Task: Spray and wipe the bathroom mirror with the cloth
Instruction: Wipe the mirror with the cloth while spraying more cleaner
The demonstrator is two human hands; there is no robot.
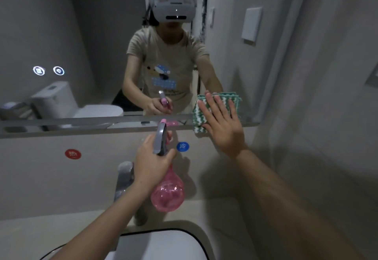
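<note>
- The right hand (222,123) is raised with the forearm reaching up from the lower right; palm flat, fingers spread and pointing up, its grip not closed on anything but pressing the cloth (199,114) against the glass.
- The cloth, one folded green-and-white striped piece, sits at the lower right corner of the mirror (81,44), overlapping its bottom edge.
- The left hand (152,164) comes up from the lower left, its grip wrapped around the neck of the spray bottle (167,192), fingers curled by the grey trigger head.
- One spray bottle: pink, see-through, round-bodied, held upright with the nozzle aimed at the mirror's lower edge, hanging above the worktop (30,233).
- Two round stickers on the wall under the mirror: a red sticker (73,154) to the left and a blue sticker (182,146) just right of the bottle head.
- One tap (123,178) stands behind the left wrist, above one basin (163,245).
- Two lit round icons (48,70) glow on the left of the mirror.
</note>
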